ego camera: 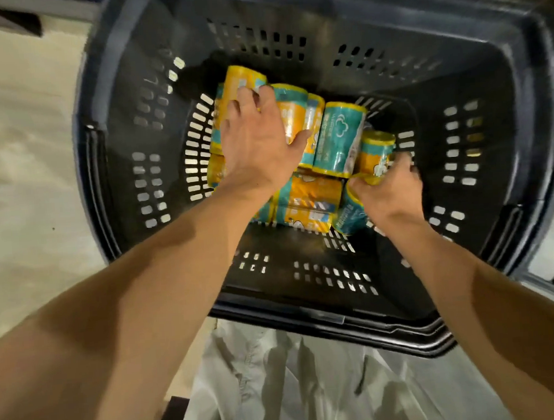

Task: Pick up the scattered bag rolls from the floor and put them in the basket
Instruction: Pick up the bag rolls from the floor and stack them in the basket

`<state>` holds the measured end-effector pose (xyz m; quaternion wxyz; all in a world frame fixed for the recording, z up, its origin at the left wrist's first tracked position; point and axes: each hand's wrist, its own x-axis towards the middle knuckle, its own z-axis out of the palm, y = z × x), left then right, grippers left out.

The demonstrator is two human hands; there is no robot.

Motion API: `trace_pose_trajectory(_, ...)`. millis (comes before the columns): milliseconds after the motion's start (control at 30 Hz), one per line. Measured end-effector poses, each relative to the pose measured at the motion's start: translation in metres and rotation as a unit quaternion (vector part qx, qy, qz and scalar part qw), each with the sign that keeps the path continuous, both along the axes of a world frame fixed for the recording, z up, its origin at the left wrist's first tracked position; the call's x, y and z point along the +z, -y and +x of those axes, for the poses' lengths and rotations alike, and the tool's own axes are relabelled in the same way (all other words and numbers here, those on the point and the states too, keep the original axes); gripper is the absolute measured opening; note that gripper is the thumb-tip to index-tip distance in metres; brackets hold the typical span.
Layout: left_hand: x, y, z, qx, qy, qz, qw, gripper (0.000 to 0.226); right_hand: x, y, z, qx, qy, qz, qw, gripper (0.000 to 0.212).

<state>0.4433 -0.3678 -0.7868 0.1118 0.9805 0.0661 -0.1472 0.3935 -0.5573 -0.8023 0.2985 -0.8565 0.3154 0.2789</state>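
A dark plastic basket (pixel 481 143) with slotted walls fills the head view. On its bottom lie several yellow-and-teal bag rolls (pixel 339 140), packed side by side. My left hand (pixel 258 145) reaches in and lies spread over the rolls at the left, its fingers and thumb around one of them (pixel 290 113). My right hand (pixel 387 192) is at the right side of the pile, fingers curled around a yellow roll (pixel 376 155). Both forearms stretch down into the basket.
Pale floor (pixel 20 162) shows left of the basket. My light trousers (pixel 281 390) are below its near rim. A dark object (pixel 6 18) sits at the top left. The basket's near half bottom holds no rolls.
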Motion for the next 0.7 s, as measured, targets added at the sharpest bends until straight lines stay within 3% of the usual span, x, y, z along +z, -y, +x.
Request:
trace_pose_trajectory(200,0.066,-0.025,0.003,-0.132,-0.030,0.013,0.991,0.057,0.068,-0.029,0.027,0.141,0.034,0.007,0.989,0.057)
trace_pose_trajectory(467,0.207,-0.074,-0.011,-0.124,-0.004,-0.006,0.992,0.036,0.221,-0.076,0.067,0.273,0.105,0.012,0.956,0.030)
trace_pose_trajectory(700,0.378,-0.127,-0.041,-0.055,0.049,0.044,0.996,0.028,0.392,-0.123,0.078,0.473,0.171,-0.008,0.864,0.018)
